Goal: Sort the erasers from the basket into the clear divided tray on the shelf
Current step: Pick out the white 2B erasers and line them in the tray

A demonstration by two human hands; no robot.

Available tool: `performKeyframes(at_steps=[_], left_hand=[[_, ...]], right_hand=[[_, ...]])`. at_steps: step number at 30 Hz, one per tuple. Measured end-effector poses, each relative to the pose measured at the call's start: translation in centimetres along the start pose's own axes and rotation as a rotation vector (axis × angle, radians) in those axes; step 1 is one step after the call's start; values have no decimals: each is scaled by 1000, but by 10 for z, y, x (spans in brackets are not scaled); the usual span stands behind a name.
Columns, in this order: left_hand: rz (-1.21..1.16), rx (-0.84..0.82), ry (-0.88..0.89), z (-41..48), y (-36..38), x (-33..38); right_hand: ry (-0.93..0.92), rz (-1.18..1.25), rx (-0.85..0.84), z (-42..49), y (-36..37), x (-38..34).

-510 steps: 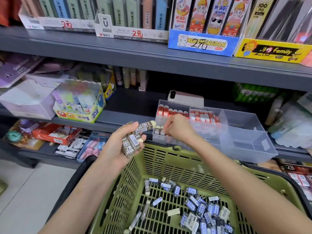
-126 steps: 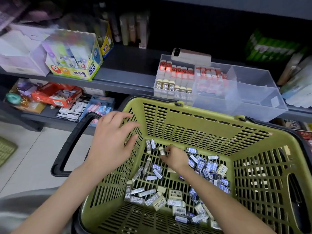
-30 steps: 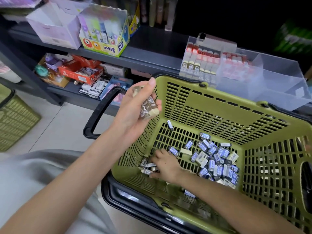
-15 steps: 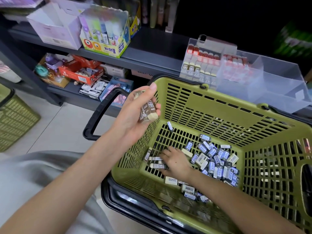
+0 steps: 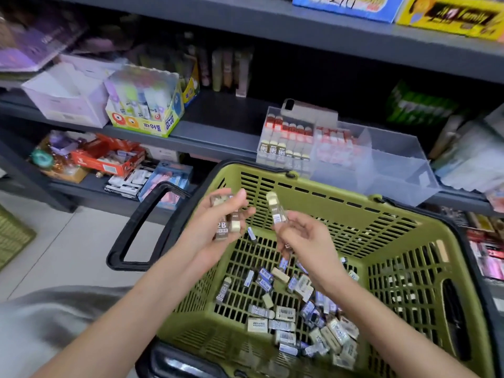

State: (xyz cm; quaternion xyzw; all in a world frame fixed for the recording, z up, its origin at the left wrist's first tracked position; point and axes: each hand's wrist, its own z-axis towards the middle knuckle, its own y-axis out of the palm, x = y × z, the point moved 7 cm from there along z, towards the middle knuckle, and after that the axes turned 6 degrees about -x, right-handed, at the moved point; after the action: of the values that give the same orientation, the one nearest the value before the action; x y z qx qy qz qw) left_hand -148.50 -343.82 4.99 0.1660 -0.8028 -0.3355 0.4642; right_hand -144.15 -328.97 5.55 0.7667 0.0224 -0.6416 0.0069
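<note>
A green plastic basket [image 5: 321,195] sits in front of me with several loose erasers [image 5: 283,315] on its floor. Above its near left corner my left hand [image 5: 215,230] grips a small bundle of brown-sleeved 2B erasers [image 5: 226,223]. To the right of it my right hand [image 5: 302,238] pinches one brown-sleeved eraser [image 5: 276,210] held upright. On the shelf behind the basket stands the clear divided tray [image 5: 392,165]; its left compartments hold rows of red- and brown-sleeved erasers [image 5: 289,143], its right part looks bare.
A phone [image 5: 308,110] leans behind the tray. A glue-stick box [image 5: 144,105] and a white carton [image 5: 68,94] stand on the shelf to the left. The basket's black handle [image 5: 136,227] sticks out left over the tiled floor. Another green basket [image 5: 13,236] sits far left.
My right hand has come up out of the basket with one eraser and now sits level with my left hand. The view has tilted up toward the shelves.
</note>
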Motion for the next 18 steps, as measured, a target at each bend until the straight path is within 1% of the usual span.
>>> performKeyframes(at_steps=[2,5,7,10,13,14,18], left_hand=[[44,-8,-6,2,12,-4],[111,-43,8,5,30,-3],[147,-51,49,9,35,2],[146,-41,109,15,38,9],[129,-12,114,20,40,9],[124,7,121,21,40,9],[98,65,168,26,42,14]], right_hand=[[-81,-119,9,-2,3,-25],[-178,-429,47,-5,10,-52],[-208,-518,52,-6,11,-62],[-152,-500,-33,-5,6,-68],[-83,-295,-146,-2,2,-67],[-66,-271,-165,-1,2,-66],[-7,-308,-178,4,-3,-72]])
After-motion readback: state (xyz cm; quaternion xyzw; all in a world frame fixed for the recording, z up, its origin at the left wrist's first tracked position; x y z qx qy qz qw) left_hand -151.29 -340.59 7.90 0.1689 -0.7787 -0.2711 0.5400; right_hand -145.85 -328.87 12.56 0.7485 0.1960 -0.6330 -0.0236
